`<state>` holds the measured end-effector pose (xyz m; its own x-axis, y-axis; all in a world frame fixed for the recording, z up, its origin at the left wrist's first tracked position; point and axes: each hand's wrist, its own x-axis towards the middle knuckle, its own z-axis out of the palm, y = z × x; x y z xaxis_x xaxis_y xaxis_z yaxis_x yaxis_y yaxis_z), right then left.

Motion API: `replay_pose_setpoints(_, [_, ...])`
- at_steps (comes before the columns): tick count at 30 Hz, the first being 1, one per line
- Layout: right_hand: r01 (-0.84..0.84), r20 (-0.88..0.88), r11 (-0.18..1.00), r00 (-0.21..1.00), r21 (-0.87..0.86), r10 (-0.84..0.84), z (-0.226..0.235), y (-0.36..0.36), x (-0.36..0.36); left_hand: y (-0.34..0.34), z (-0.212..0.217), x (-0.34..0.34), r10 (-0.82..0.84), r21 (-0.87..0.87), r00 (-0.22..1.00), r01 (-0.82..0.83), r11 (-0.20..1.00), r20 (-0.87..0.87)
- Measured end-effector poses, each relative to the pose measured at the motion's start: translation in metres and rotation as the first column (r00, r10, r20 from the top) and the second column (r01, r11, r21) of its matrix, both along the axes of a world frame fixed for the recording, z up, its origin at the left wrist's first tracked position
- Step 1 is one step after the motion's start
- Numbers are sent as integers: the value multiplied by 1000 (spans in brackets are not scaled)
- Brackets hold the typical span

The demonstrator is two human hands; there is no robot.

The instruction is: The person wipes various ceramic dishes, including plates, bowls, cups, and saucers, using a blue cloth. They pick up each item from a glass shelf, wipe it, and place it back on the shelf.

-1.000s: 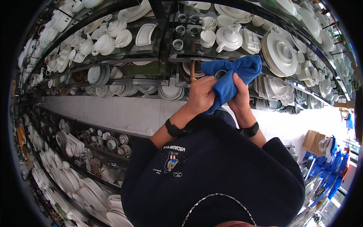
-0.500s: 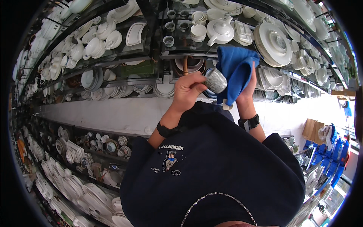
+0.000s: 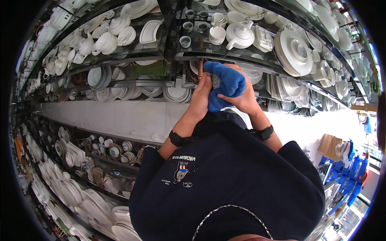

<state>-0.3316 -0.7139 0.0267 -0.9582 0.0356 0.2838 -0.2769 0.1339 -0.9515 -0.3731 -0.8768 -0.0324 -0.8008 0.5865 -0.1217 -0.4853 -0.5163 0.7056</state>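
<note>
Between my two hands is a small grey speckled cup (image 3: pixel 216 82), mostly covered by a blue cloth (image 3: pixel 232 81). My left hand (image 3: pixel 201 96) grips the cup from its left side, fingers closed against it. Wrapped in my right hand (image 3: pixel 246 98), the cloth is pressed around the cup, with its thumb across the front and a loose end hanging below. Both hands are held up in front of the shelf edge. Small grey cups (image 3: pixel 185 41) of similar look stand on the shelf just beyond, beside white cups (image 3: pixel 217 35) and a white teapot (image 3: pixel 240 34).
Black shelves packed with crockery run along the far side. A stack of white plates (image 3: pixel 295 52) stands right of the teapot. More plates (image 3: pixel 177 94) sit on the lower shelf near my hands. Behind me on the left is another loaded shelf (image 3: pixel 100 160). Blue chairs (image 3: pixel 350 172) are at far right.
My right hand has brought the blue cloth left and onto the cup, wrapping it. Half a second earlier, the cup was held bare in my left hand, apart from the hanging cloth.
</note>
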Motion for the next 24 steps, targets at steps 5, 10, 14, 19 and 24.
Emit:
replay_pose_setpoints(5, [47, -105, 955, 994, 292, -16, -11, -1, 1, -4, -9, 2, -35, -99, 997, 41, 994, 68])
replay_pose_setpoints(10, [166, 259, 942, 962, -292, -89, -17, -1, 15, -12, -4, 4, -75, 1, 997, 75, 997, 20])
replay_pose_setpoints(14, [351, 178, 894, 933, -278, -312, -26, 18, 17, -19, 9, -4, -155, -42, 982, 151, 988, -109])
replay_pose_setpoints(19, [236, 106, 959, 969, -157, -221, -30, 33, 32, -25, 9, -9, -229, 75, 973, 226, 971, 32])
replay_pose_setpoints(24, [-71, -16, 950, 997, 305, 80, -4, 13, 17, -12, 1, -10, -184, -351, 890, 29, 936, -417])
